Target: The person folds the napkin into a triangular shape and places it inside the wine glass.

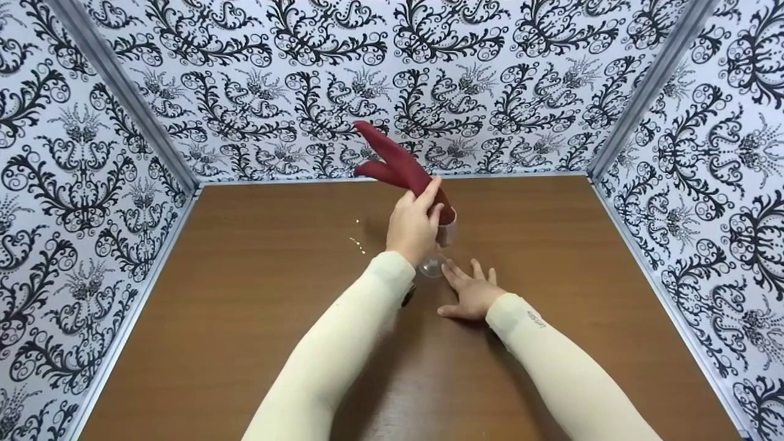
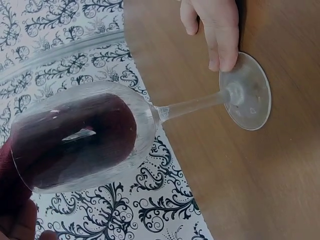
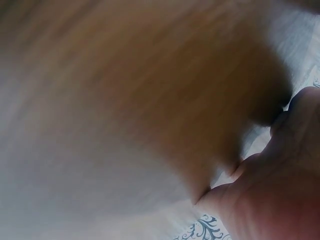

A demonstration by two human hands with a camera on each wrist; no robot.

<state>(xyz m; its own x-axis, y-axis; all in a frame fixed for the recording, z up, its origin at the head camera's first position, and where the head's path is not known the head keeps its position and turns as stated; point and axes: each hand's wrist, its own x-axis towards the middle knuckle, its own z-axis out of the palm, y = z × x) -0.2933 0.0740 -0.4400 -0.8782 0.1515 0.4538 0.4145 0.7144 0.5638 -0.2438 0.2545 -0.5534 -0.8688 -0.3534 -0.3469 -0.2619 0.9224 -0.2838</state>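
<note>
A stemmed wine glass stands on the table, with the lower part of a folded dark red cloth napkin inside its bowl. Two pointed ends of the napkin rise out of the rim and lean to the left. My left hand grips the napkin just above the rim; its fingertips also show at the lower left of the left wrist view. My right hand has its fingers spread low over the table, fingertips on the glass's round foot. The right wrist view is mostly blurred, with part of the right hand at its right.
The brown wooden table is bounded by patterned panels at the back and on both sides, framed with metal strips. Small bright reflections lie on the tabletop left of the glass.
</note>
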